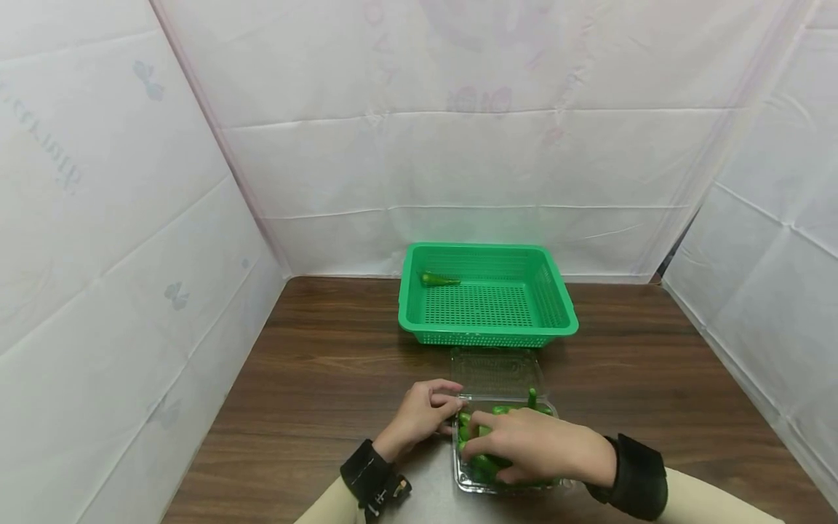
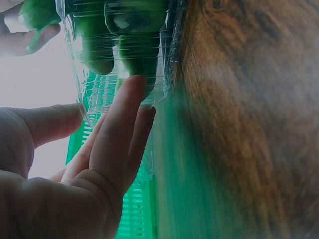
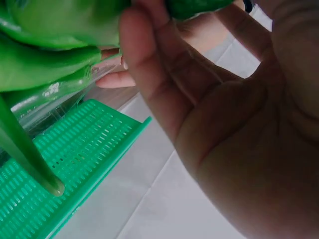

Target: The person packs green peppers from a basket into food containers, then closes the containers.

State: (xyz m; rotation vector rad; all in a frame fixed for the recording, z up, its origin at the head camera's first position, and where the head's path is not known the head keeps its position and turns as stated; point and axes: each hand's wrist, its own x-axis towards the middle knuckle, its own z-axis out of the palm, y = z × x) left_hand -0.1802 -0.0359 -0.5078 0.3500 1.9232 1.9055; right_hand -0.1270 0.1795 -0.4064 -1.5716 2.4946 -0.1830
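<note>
A clear plastic clamshell box [image 1: 461, 477] full of green peppers [image 1: 483, 466] stands on the table, its lid [image 1: 497, 372] folded back. My left hand [image 1: 424, 409] is at the box's left wall. In the left wrist view, its fairly straight index finger [image 2: 117, 122] touches the clear side and the thumb [image 2: 55, 122] reaches the rim. Over the box is my right hand [image 1: 524, 442], fingers bent down among the peppers. It pinches a green pepper [image 2: 40, 12], seen at the top left of the left wrist view. One pepper stem [image 1: 532, 397] sticks up at the back.
Behind the lid stands a green plastic basket [image 1: 487, 340] with one green pepper [image 1: 440, 279] lying at its back left. White sheeting [image 1: 458, 167] hangs behind and along both sides of the brown wood-grain table [image 1: 314, 364].
</note>
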